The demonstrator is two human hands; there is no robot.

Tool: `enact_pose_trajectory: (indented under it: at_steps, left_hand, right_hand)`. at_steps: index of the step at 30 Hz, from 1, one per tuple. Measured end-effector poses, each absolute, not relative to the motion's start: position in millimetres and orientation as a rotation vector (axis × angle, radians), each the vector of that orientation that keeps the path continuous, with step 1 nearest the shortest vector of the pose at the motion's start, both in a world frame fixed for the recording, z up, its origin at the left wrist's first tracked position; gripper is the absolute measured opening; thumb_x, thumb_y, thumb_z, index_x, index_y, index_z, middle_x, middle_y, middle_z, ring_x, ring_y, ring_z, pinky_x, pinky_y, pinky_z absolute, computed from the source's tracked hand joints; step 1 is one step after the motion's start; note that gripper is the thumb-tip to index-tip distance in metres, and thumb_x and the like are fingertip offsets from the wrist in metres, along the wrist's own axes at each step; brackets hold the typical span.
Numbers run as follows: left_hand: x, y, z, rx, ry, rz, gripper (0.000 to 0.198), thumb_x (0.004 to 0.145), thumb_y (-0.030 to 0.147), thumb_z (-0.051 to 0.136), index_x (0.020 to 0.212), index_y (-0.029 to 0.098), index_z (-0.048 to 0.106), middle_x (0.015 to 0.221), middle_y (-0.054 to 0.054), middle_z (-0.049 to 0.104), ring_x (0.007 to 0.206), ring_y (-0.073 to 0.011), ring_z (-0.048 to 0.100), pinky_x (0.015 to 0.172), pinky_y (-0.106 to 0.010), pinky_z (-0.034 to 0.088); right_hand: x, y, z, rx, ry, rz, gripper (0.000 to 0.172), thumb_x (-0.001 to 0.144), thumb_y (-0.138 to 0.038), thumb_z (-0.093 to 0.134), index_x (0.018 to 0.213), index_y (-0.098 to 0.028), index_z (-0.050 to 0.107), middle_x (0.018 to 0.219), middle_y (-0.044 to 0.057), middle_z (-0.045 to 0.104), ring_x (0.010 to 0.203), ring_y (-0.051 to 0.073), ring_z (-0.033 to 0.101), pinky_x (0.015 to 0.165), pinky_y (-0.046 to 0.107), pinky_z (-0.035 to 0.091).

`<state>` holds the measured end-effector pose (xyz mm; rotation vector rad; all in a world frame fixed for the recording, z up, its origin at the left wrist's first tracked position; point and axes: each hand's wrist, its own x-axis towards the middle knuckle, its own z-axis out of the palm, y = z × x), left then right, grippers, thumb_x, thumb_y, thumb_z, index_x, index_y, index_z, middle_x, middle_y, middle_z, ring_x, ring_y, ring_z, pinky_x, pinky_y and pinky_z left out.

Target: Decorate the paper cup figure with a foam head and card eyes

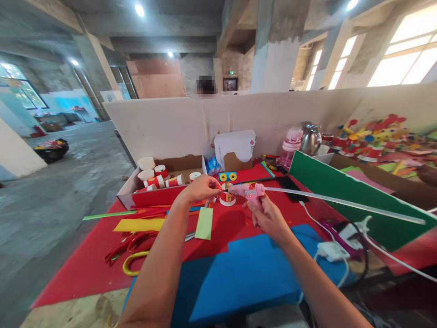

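Note:
In my right hand (266, 216) is a pink hot glue gun (251, 193), its nozzle pointing left and a small red light showing on it. A long clear glue stick (344, 205) sticks out of its back, far to the right. My left hand (202, 188) is pinched at the nozzle tip around something too small to make out. Just below the nozzle stands a red paper cup (227, 199), upside down with its white rim on the red sheet. A pale green paper piece (204, 223) lies below my left hand.
At left are a box (136, 193) of paper cups, yellow-handled scissors (131, 264) and paper strips (139, 225). A green board (362, 205), white cords (332, 251) and a dark phone (292, 189) lie right. Behind the white partition (164, 120) is a person's head (206, 85).

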<state>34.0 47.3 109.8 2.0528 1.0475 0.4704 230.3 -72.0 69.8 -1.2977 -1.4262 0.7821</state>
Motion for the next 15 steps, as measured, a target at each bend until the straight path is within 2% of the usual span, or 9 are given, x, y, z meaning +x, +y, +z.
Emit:
enact_pose_trajectory:
  at_steps: [4, 15]
  left_hand:
    - [33.5, 48.9, 108.8, 2.053, 1.038, 0.461, 0.014, 0.071, 0.028, 0.06, 0.076, 0.015, 0.063, 0.061, -0.001, 0.064, 0.056, -0.0143, 0.064, 0.053, -0.022, 0.046]
    - [32.3, 50.4, 107.3, 2.108, 1.039, 0.485, 0.015, 0.07, 0.028, 0.059, 0.076, 0.015, 0.065, 0.062, -0.001, 0.065, 0.057, -0.0131, 0.063, 0.052, -0.021, 0.043]
  right_hand:
    - [230.2, -73.3, 72.0, -1.322, -1.43, 0.773, 0.033, 0.082, -0.046, 0.049, 0.1, -0.019, 0.049, 0.044, -0.007, 0.045, 0.038, 0.011, 0.044, 0.039, 0.023, 0.032]
    - [231.3, -72.9, 72.7, -1.295, -1.413, 0.787, 0.031, 0.08, -0.046, 0.053, 0.098, -0.021, 0.051, 0.047, -0.005, 0.047, 0.039, 0.012, 0.044, 0.041, 0.024, 0.033]
